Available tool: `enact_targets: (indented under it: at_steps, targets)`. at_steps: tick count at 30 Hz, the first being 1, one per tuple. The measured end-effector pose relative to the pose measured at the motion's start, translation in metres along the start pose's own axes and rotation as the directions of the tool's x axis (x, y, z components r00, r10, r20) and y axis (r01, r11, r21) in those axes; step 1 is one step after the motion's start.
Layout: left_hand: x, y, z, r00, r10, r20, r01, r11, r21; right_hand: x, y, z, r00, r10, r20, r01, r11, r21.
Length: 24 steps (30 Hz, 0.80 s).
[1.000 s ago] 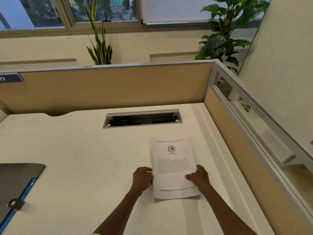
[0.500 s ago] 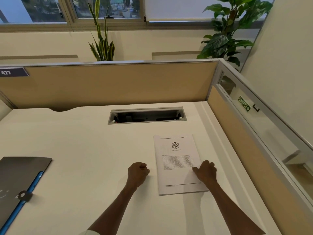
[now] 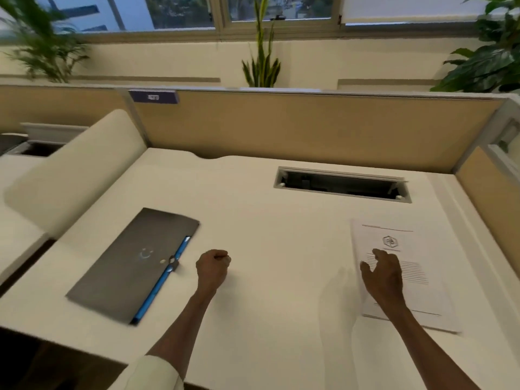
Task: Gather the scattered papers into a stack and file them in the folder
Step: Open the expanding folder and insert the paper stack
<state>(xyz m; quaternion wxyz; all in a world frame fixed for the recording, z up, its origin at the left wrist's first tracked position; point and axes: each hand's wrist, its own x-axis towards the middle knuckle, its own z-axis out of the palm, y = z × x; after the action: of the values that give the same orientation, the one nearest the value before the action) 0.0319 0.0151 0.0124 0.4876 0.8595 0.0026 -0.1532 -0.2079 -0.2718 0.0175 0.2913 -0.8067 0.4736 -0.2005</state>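
One grey folder, one paper stack, two hands on one white desk; one cable hatch; three plants beyond desk partition.

A single head-worn, wide-angle camera looked forward and down over a white desk from close above its near edge, facing the tan partition and windows beyond; both forearms reached into view from the bottom, and straight edges curved near the borders

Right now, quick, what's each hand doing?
Left hand: closed fist, holding nothing visible.
Right hand: open, over the papers.
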Motion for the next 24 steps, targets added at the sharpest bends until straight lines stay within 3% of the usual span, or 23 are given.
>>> enact_targets:
  at_steps: [5,9,11,15,24]
  targets:
    - [0.019,-0.032,-0.059,0.956,-0.025,-0.292,0.050,0.996,0.077,-0.030,-0.039,0.034,0.976,-0.146,0.163,0.131,0.987,0.098]
    - [0.032,-0.051,-0.087,0.915,0.040,-0.401,0.021,0.989,0.147,-0.056,-0.060,0.060,0.880,-0.276,0.386,0.276,0.959,0.057]
    - [0.037,-0.057,-0.095,0.918,0.029,-0.396,0.031,0.989,0.144,-0.068,-0.069,0.071,0.842,-0.301,0.447,0.317,0.947,0.041]
    - [0.045,-0.065,-0.101,0.966,0.003,-0.258,0.047,0.982,0.185,-0.085,-0.083,0.087,0.800,-0.303,0.518,0.341,0.940,0.023]
    - [0.036,-0.050,-0.099,0.976,0.076,-0.204,-0.040,0.984,0.176,-0.100,-0.131,0.104,0.746,-0.311,0.589,0.346,0.937,0.056]
